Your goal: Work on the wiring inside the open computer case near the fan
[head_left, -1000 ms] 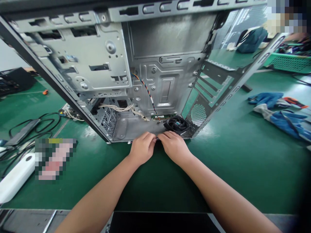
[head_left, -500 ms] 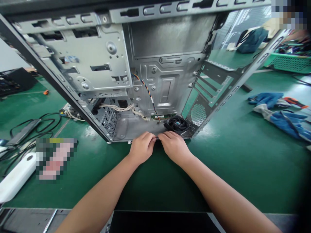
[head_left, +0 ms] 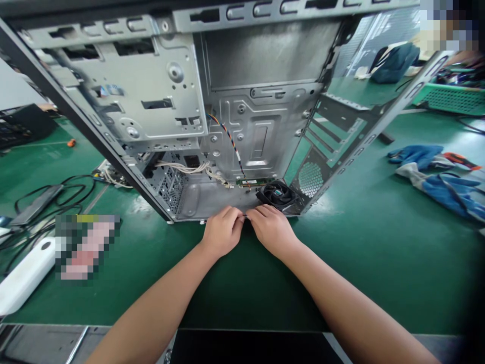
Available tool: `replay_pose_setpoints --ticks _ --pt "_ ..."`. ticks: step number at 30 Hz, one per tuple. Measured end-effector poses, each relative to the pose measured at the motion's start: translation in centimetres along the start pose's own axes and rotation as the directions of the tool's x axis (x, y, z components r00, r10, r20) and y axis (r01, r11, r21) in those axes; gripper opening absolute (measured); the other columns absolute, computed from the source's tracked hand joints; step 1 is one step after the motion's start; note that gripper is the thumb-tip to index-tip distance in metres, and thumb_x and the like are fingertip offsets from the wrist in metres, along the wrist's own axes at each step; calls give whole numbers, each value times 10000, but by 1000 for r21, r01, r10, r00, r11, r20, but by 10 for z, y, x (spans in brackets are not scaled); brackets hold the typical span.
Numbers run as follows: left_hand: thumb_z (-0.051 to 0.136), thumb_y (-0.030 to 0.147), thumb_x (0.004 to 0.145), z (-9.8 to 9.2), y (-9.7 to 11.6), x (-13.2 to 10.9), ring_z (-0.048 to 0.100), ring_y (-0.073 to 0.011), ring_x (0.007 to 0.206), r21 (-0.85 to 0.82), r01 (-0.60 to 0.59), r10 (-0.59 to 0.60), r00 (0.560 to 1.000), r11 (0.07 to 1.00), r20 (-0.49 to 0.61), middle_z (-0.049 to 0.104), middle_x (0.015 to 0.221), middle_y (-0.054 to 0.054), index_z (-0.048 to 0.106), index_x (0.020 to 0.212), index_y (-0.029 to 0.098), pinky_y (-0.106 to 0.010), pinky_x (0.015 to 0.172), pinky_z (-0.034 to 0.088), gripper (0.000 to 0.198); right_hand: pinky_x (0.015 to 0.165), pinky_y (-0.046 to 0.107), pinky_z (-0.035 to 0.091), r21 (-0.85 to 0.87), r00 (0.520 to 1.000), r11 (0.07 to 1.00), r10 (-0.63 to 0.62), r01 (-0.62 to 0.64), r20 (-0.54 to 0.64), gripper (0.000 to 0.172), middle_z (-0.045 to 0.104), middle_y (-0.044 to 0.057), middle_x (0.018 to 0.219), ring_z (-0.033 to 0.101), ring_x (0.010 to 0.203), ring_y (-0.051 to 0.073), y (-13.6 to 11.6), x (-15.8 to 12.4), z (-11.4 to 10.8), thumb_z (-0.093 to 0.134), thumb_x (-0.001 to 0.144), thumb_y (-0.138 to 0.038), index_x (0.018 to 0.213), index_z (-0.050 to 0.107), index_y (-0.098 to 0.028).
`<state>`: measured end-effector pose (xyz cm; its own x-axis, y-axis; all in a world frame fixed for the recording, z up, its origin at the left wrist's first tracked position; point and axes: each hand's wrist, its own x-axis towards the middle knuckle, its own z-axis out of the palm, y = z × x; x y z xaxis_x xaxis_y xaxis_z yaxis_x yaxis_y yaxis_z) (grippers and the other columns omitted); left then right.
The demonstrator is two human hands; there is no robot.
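Note:
An open computer case [head_left: 261, 55] stands on its side edge in front of me, its bare metal interior facing me. At the middle of its lower front edge, my left hand [head_left: 223, 230] is closed with thumb and fingertips pinched together. Close beside it, my right hand [head_left: 273, 227] is closed the same way. A small dark bit shows between the fingertips, too hidden to name. Just behind my right hand, a black cooling fan [head_left: 277, 194] lies on the case floor. A green memory module [head_left: 255, 182] lies behind it, and a multicoloured cable [head_left: 229, 136] hangs down nearby.
White wires [head_left: 189, 166] run along the inside left. A white power strip [head_left: 28, 275] and black cables [head_left: 81, 192] lie on the green table at left. Blue gloves [head_left: 439, 177] and a green basket [head_left: 450, 98] are at right. A person is partly visible at the top right.
Both hands stay pinched at the case's lower edge with hardly any movement. The view has shifted very slightly; the case and the things in it look the same.

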<state>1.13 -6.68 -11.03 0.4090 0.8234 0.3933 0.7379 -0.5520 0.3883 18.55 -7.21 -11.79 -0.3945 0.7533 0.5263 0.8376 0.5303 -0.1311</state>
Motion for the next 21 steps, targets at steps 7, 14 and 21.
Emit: replay_pose_setpoints --ticks 7,14,21 --pt "492 223 934 2 -2 -1 606 -140 818 7 -70 70 993 998 -93 626 935 -30 605 966 206 -234 693 466 119 730 277 340 -18 1000 1000 -5 5 -13 238 590 34 725 495 722 155 -1 1 -2 441 933 -141 793 631 -174" --pt "524 242 926 5 -5 -2 581 -121 721 59 -48 54 994 997 -90 615 840 -10 625 902 206 -219 625 438 110 738 283 333 -37 1000 999 -15 15 6 220 587 31 722 496 733 158 0 0 0 464 923 -137 781 627 -176" --pt "521 246 930 6 -7 -2 570 -122 707 107 -34 42 996 994 -77 581 807 -8 633 879 211 -220 616 429 128 747 282 335 -41 1000 999 -14 15 21 220 589 36 729 498 744 161 0 0 -1 461 930 -149 793 631 -178"
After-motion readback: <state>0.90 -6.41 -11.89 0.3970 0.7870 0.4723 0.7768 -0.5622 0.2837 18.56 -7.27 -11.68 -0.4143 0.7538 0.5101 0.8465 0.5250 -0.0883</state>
